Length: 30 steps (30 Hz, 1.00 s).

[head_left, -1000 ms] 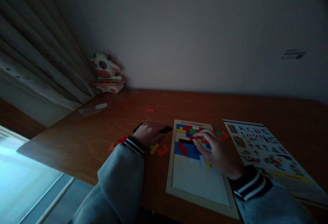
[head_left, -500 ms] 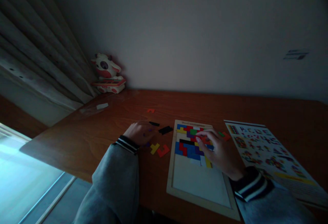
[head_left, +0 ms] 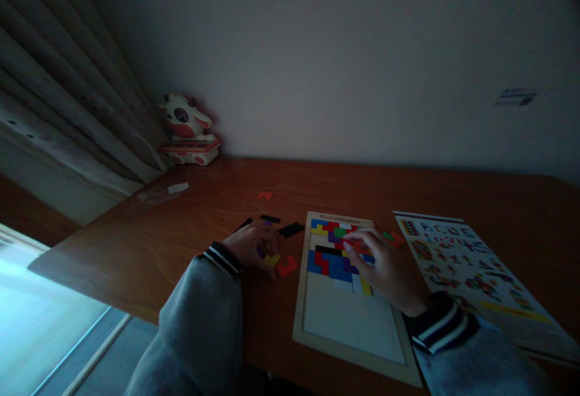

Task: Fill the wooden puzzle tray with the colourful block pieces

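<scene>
My left hand (head_left: 254,246) hovers low over loose puzzle pieces left of the board. Its thumb and fingers are apart, around a yellow piece (head_left: 272,260) that is partly covered. Beside it lies an orange-red piece (head_left: 286,266); black pieces (head_left: 291,230) lie beyond the fingers. My right hand (head_left: 383,266) rests over the wooden puzzle board (head_left: 353,329), thumb and forefinger pinched above the coloured pieces. What they hold, if anything, I cannot make out against the red pieces below. Fitted pieces in several colours, including a blue piece (head_left: 338,269), fill the board's far half.
A printed pattern sheet (head_left: 475,263) lies right of the board. Green and orange pieces (head_left: 395,239) sit between them. Farther back are a small orange piece (head_left: 265,195) and a cow-shaped toy (head_left: 190,130). The table's left edge is near a curtain (head_left: 67,94).
My left hand's fingers have spread and come down around the yellow piece, uncovering a black piece behind the hand. My right hand stays over the board, almost unchanged.
</scene>
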Tool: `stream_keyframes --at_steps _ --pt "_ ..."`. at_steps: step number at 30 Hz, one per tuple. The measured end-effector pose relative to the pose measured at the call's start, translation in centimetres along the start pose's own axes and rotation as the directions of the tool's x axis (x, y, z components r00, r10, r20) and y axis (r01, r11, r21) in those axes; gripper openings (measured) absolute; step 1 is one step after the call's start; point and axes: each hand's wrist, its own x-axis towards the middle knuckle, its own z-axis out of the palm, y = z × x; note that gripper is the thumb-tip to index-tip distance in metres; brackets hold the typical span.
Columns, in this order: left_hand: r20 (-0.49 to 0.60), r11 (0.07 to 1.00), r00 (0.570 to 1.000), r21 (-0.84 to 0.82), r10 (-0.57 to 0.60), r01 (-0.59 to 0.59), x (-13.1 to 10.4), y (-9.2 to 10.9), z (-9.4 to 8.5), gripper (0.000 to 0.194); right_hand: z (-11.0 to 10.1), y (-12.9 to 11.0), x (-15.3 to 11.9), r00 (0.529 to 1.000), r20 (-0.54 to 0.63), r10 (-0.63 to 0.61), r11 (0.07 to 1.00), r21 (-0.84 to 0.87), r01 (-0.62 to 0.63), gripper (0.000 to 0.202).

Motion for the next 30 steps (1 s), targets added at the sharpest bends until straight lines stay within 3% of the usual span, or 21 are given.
stream_keyframes --at_steps 7,12,17,24,27,30 --pt "-0.017 0.991 0.992 -0.039 -0.128 0.127 -0.4 0.5 -0.3 0.027 0.2 0.2 -0.1 1.0 0.007 0.002 1.0 0.007 -0.002 0.015" --pt "-0.087 0.999 0.995 0.009 -0.045 0.046 -0.3 1.1 -0.3 0.026 0.3 0.4 -0.2 1.0 0.024 0.012 1.0 0.015 -0.012 0.016" --pt "-0.172 0.99 0.984 0.138 0.044 -0.02 0.3 0.4 0.3 0.032 0.2 0.1 0.0 1.0 0.01 0.014 1.0 0.017 -0.014 0.017" --pt "-0.393 0.939 0.88 0.31 0.267 -0.146 2.5 1.7 1.7 0.018 -0.2 -0.3 0.2 1.0 0.011 0.002 1.0 0.011 -0.002 0.016" --pt "-0.398 0.947 0.872 0.259 0.285 -0.191 3.7 2.7 2.9 0.02 -0.1 -0.2 0.1 1.0 0.001 -0.003 1.0 0.021 0.003 0.016" --pt "-0.351 0.96 0.896 0.157 0.273 -0.232 4.8 3.1 4.1 0.024 0.1 0.0 0.0 1.0 -0.002 0.004 1.0 0.023 -0.004 0.016"
